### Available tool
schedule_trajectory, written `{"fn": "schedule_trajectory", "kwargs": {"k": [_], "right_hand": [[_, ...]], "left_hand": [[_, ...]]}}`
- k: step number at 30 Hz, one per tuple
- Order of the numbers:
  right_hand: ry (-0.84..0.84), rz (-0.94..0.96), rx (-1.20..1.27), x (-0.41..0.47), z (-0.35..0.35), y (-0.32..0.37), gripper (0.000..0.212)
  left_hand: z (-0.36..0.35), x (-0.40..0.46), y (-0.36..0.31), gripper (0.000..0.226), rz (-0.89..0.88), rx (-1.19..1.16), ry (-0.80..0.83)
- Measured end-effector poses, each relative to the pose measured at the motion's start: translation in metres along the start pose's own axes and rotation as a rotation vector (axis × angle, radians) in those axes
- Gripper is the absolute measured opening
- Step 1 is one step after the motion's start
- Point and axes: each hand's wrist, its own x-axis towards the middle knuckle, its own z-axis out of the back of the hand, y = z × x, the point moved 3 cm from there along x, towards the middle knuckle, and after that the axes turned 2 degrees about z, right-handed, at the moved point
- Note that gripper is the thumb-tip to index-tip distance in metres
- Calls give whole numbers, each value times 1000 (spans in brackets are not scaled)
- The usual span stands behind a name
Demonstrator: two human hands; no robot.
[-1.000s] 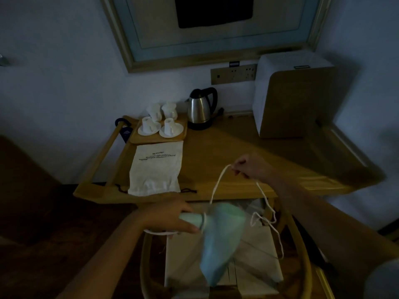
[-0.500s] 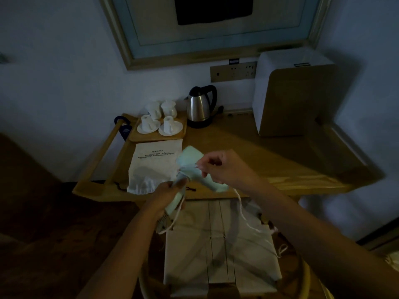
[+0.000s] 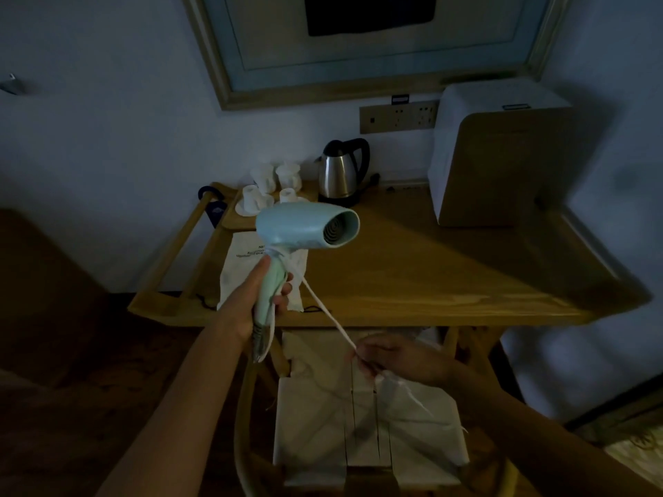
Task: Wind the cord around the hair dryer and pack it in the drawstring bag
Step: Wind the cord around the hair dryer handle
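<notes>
Bag [image 3: 263,270] flat on table [image 3: 412,281], empty-looking. Left hand [image 3: 258,299] grips dryer [image 3: 305,227], now raised; right hand [image 3: 401,358] pinches cord [image 3: 328,312], pulled down.

**One head-worn view, looking forward and down**

The single wide-angle camera sits on the person's head and faces forward and down toward the wall at 12 o'clock. The desk [image 3: 448,281] fills the middle of the frame, near enough that both forearms reach in from the bottom edge at 6 o'clock. The framed picture [image 3: 369,48] on the wall is cut off at the top. Lines bow outward toward the corners. There is no second view to share ground with.
</notes>
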Motion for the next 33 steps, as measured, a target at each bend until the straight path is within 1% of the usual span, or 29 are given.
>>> {"fn": "schedule_trajectory", "kwargs": {"k": [1,2,4,6,7,8,9,10,11,12,13,14,16,17,18,20,21,22,24,26,27,29,32,33], "right_hand": [[36,-17,-35,1,-1,-4,28],[42,-45,-51,3,-2,-7,30],[-26,-88,-48,8,3,-12,30],[-115,-120,-114,14,12,-9,26],[-150,-126,-151,17,17,-7,25],[-185,-126,-183,20,22,-2,25],[-224,-129,-210,23,28,2,25],[-258,-143,-227,25,35,5,22],[-280,-162,-246,26,41,7,17],[-294,-187,-270,28,46,8,16],[-308,-215,-292,30,51,9,16],[-327,-245,-298,31,55,10,15],[-376,-277,-273,33,62,13,14],[-398,-272,-271,33,65,16,17],[-414,-267,-282,33,68,19,24],[-434,-266,-308,33,76,26,32],[-452,-266,-310,33,81,31,32],[-481,-261,-296,33,84,37,30],[-544,-249,-238,33,89,51,24],[-557,-216,-163,33,87,71,14],[-552,-189,-143,33,83,82,9],[-542,-134,-171,32,73,104,4],[-535,-35,-277,28,53,124,7],[-527,6,-303,26,47,128,6]], "left_hand": [[3,2,-3,44,9,0,10],[2,0,-5,42,35,14,55],[0,-6,-7,39,56,15,138],[11,-2,-8,39,-36,55,83],[15,-3,-8,43,-31,33,123],[11,-8,-8,47,31,15,252],[15,-13,-14,50,-113,139,253],[24,-14,-20,52,-162,250,225],[24,-18,-20,52,-171,273,242],[14,-25,-10,51,-23,252,352],[14,-30,-12,53,-89,322,325],[5,-41,-14,59,-154,476,282],[-8,-57,-20,80,-125,637,354],[-10,-56,-23,79,-84,770,432],[-17,-58,-23,66,-29,970,507],[-27,-55,-16,24,19,1343,569],[-31,-52,-10,14,26,1457,570],[-34,-49,-2,14,41,1534,565],[-39,-39,18,29,74,1642,538],[-38,-29,34,38,69,1748,447],[-38,-26,40,41,59,1764,397],[-36,-19,46,41,47,1692,273],[-30,-8,47,27,9,1507,85],[-27,-3,46,25,-14,1459,31]]}}
